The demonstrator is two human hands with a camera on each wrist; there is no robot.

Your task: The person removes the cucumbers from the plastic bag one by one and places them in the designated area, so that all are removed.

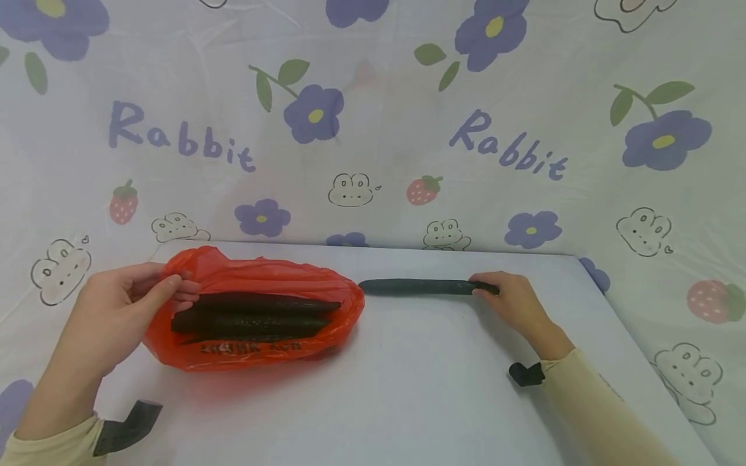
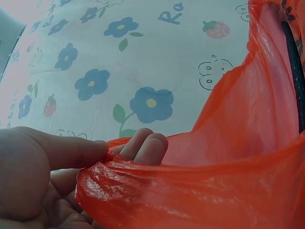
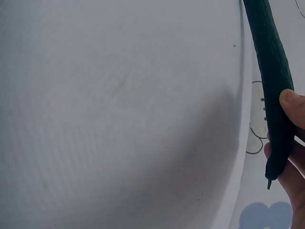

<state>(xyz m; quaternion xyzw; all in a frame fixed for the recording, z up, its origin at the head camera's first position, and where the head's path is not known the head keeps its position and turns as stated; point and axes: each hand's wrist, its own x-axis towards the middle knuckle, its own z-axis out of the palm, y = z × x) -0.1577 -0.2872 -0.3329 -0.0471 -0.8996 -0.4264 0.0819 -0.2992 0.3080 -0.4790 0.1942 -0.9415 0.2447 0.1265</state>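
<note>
A red plastic bag (image 1: 245,359) lies on its side at the left, its mouth spread toward me. Inside it are several dark green cucumbers (image 1: 256,323), lying lengthwise. My left hand (image 1: 119,310) pinches the bag's left edge between thumb and fingers; the left wrist view shows the gathered plastic (image 2: 109,186) in its grip. Toward the right, my right hand (image 1: 519,304) holds a long cucumber (image 1: 416,287) by its stem end, thumb on one side and fingers on the other. That cucumber is level, and its far tip meets the bag's right end in the head view.
Beneath everything is a white tabletop (image 1: 408,388), its right edge slanting toward me. A white cloth (image 1: 373,142) printed with flowers, strawberries and rabbits hangs behind the table. Dark straps (image 1: 527,374) show at both sleeve cuffs.
</note>
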